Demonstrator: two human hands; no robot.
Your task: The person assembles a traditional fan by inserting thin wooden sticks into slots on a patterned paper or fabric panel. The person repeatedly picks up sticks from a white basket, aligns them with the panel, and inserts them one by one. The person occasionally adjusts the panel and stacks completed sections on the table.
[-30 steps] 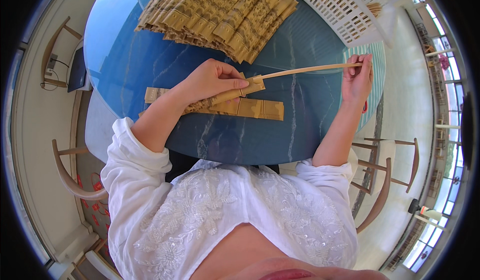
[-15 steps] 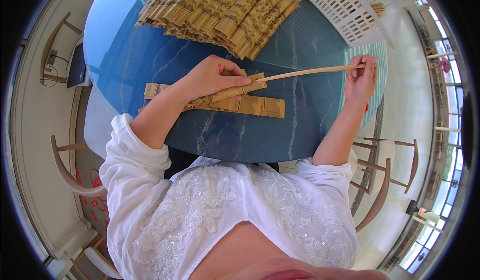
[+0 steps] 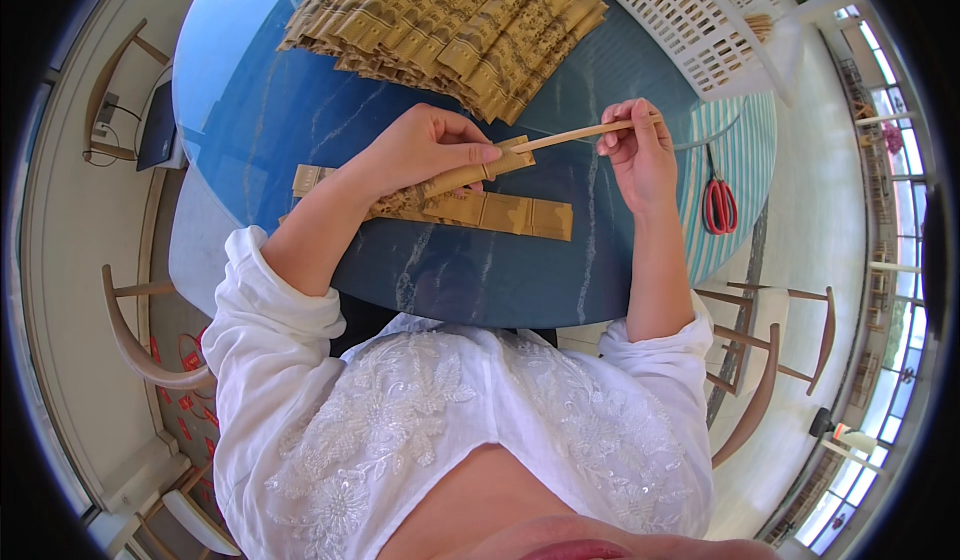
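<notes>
My left hand point(image 3: 425, 152) pinches a long gold-brown printed paper sleeve point(image 3: 516, 158) near its open end, thumb on top. A pale wooden chopstick point(image 3: 575, 137) has one end inside that sleeve's mouth. Its other end is gripped between the thumb and fingers of my right hand point(image 3: 643, 165), held above the table to the right. Under the sleeve in my left hand, more of these flat sleeves point(image 3: 545, 219) lie on the blue marbled table point(image 3: 490, 285). How deep the chopstick reaches is hidden by the paper.
A large fanned pile of gold-brown sleeves point(image 3: 450, 35) covers the table's far middle. Beyond it on the right stands a white perforated plastic basket point(image 3: 680, 20). Red-handled scissors point(image 3: 719, 206) rest on a striped mat point(image 3: 748, 160) at the right edge. Wooden chairs point(image 3: 760, 400) stand around.
My right hand has moved left toward my left hand, and more of the chopstick has slid into the sleeve. The scissors, previously behind my right arm, now show. My left hand keeps its hold.
</notes>
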